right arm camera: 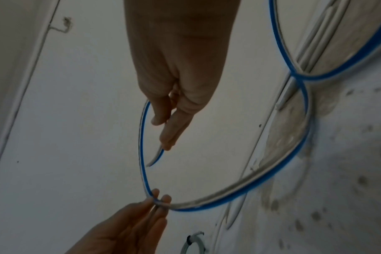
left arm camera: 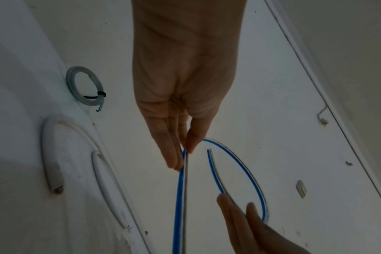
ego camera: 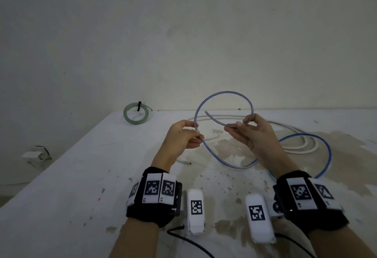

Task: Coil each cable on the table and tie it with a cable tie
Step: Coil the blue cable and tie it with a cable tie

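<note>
A clear cable with a blue stripe [ego camera: 224, 92] is raised above the table in one loop between both hands. My left hand [ego camera: 196, 133] pinches the loop's left side between thumb and fingers, as the left wrist view confirms [left arm camera: 185, 154]. My right hand [ego camera: 239, 124] pinches the cable a short way back from its cut end [ego camera: 206, 112], which pokes into the loop. The remaining length trails down onto the table at the right [ego camera: 328, 155]. A thick white cable [ego camera: 306, 151] lies loose beneath. A greenish coil [ego camera: 136, 113], bound with a black tie, sits at the far left corner.
The white table [ego camera: 61, 196] has brown stains [ego camera: 234, 147] in its middle and right. Its left edge runs diagonally, with floor and a small white object [ego camera: 35, 155] beyond. A wall stands right behind the table's far edge.
</note>
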